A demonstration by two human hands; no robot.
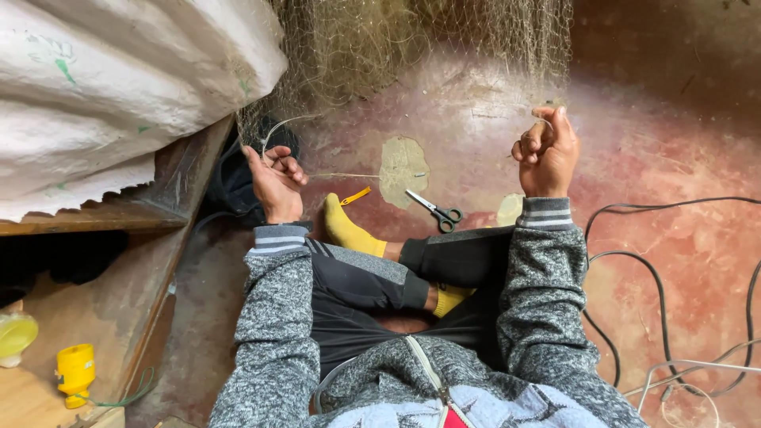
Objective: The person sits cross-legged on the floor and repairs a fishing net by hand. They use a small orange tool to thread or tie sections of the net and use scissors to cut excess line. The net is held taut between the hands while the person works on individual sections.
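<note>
A fine tan fishing net (412, 40) is seen hanging in front of the seated person, spread from the upper middle of the view down toward the floor. Its lower edge is held up between both hands, apparently so that a stretch of mesh is kept taut and readable.

The right hand (545, 154) is raised and clenched around a bunch of net edge, thumb up, fingers curled tight; the grip appears to serve as the anchor. The left hand (276, 178) is held lower, fingers partly curled, pinching a pale cord (349, 175) that runs toward the middle of the view. Whether the cord is part of the net's border or a separate twine cannot be told.

The legs are crossed on the floor, yellow socks (349, 231) showing below dark trousers. Grey-handled scissors (434, 209) are laid on the red floor (666, 158) just beyond the feet, between the hands, and a small yellow object (356, 195) lies near the toe; its kind cannot be made out. Both are within easy reach, probably placed so.

To the left, a large white sack (119, 87) rests on a wooden shelf (119, 218). Lower left, a yellow plastic item (75, 372) stands on a wooden surface. Dark cables (634, 261) and pale wires are looped on the floor at the right, well apart from the net.
</note>
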